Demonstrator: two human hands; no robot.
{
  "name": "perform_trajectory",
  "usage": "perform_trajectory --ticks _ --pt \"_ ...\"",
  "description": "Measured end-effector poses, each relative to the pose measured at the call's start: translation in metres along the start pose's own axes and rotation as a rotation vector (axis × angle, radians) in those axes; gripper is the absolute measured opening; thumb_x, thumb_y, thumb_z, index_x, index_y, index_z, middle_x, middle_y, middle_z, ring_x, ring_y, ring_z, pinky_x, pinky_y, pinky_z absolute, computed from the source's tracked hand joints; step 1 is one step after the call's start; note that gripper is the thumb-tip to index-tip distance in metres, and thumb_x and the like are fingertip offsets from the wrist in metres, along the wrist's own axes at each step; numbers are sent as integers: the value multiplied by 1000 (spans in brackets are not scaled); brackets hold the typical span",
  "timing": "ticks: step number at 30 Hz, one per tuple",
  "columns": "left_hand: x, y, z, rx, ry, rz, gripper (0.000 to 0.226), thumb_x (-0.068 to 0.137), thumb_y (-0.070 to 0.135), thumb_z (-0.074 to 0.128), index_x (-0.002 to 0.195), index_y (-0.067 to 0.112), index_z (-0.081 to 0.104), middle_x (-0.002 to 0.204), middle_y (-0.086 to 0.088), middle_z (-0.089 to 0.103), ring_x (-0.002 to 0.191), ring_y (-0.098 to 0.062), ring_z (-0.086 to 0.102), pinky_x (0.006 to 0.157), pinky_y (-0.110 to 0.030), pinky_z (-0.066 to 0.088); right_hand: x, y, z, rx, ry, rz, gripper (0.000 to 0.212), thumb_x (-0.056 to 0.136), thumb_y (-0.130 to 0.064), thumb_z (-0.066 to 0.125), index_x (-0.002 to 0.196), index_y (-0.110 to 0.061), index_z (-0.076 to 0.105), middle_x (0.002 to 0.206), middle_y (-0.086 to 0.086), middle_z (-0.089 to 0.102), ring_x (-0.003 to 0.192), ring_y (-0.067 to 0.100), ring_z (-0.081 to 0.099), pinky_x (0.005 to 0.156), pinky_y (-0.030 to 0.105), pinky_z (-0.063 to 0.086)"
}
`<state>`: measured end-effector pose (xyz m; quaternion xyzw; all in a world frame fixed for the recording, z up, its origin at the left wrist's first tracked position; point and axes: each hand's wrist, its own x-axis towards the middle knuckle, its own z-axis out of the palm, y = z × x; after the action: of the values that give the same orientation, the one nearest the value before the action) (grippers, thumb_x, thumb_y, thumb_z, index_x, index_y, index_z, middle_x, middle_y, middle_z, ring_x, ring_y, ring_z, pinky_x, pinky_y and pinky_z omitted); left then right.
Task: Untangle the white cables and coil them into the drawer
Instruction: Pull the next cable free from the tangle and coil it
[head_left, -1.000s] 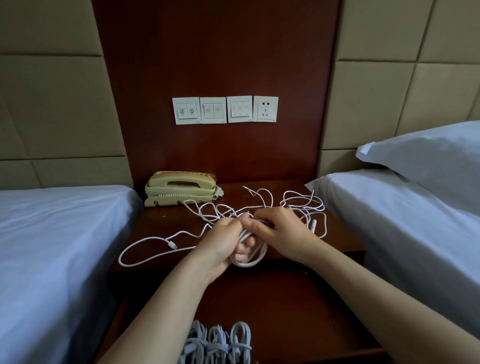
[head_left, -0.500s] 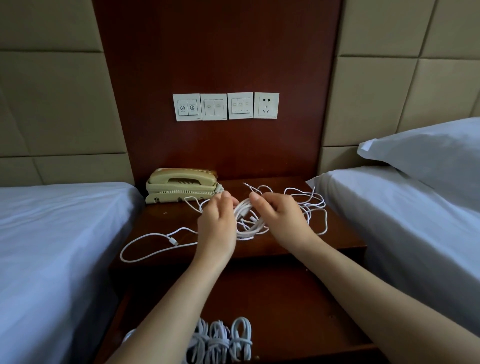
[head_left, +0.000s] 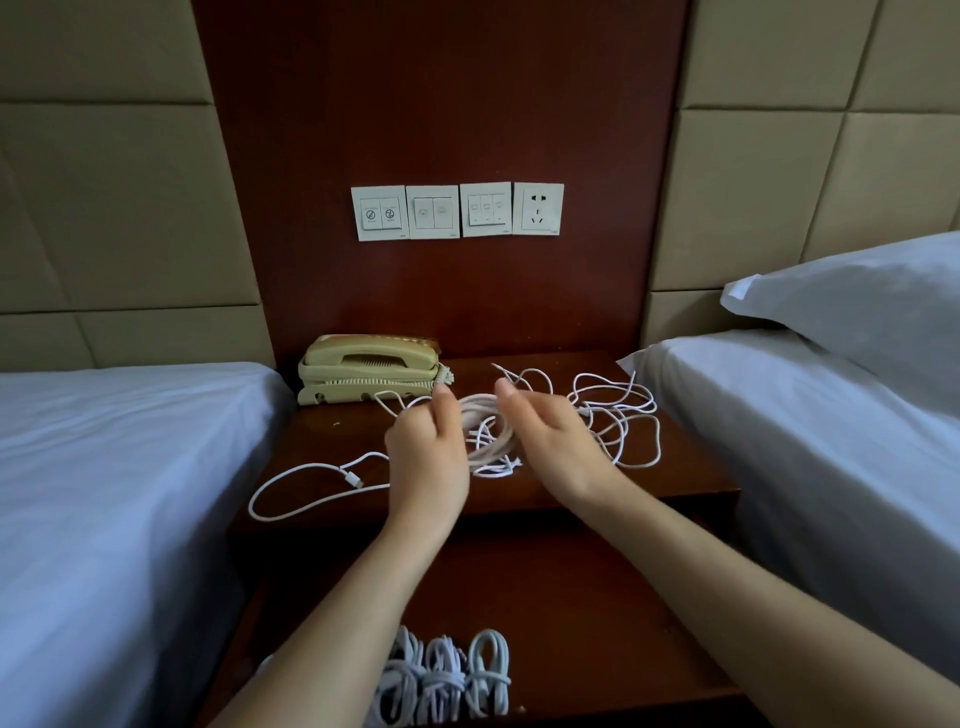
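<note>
Over nightstand (head_left: 322, 447), L hand (head_left: 426, 452) grips white cable coil (head_left: 480, 408); R hand (head_left: 556, 447) grip unclear.

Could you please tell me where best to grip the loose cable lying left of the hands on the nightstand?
Grip its plug from above, pinching across its sides: it lies flat on the nightstand, clear of the tangle, and is likely stiffer than the cord.

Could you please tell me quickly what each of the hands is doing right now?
Left hand: grips the coiled bundle of white cable.
Right hand: fingers hidden; cannot tell whether it holds the cable.
</note>
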<state>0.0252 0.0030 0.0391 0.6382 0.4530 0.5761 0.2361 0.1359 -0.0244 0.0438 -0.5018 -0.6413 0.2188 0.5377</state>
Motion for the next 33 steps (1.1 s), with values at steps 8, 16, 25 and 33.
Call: perform_trajectory --ticks 8,16,25,33 --pt "5 2 -5 -309 -315 -239 46 98 29 44 57 13 58 44 6 45 37 -4 43 39 -15 32 11 17 -37 -251 -76 -80 35 97 -23 50 62 -22 52 54 1 36 51 13 31 49 27 24" --pt "21 -13 -9 -145 -23 -139 48 99 19 40 54 7 54 43 9 52 46 -6 47 49 -25 37 -2 18 -3 -735 -316 -201 27 97 -27 45 85 -10 62 77 4 64 72 23 58 63 36 43" --pt "30 -35 -16 275 64 155 51 94 28 28 48 8 39 49 -11 47 57 -34 49 56 -33 27 -8 7 20 -821 -250 -520 32 96 -32 32 73 -14 47 66 9 59 56 34 54 50 41 45" --pt "23 -28 -11 427 -355 143 47 100 28 33 66 4 55 69 -18 57 72 -34 55 62 -35 34 3 3 -5 -641 -129 -434 24 84 -38 61 66 -23 57 53 -8 49 48 13 46 50 29 32"
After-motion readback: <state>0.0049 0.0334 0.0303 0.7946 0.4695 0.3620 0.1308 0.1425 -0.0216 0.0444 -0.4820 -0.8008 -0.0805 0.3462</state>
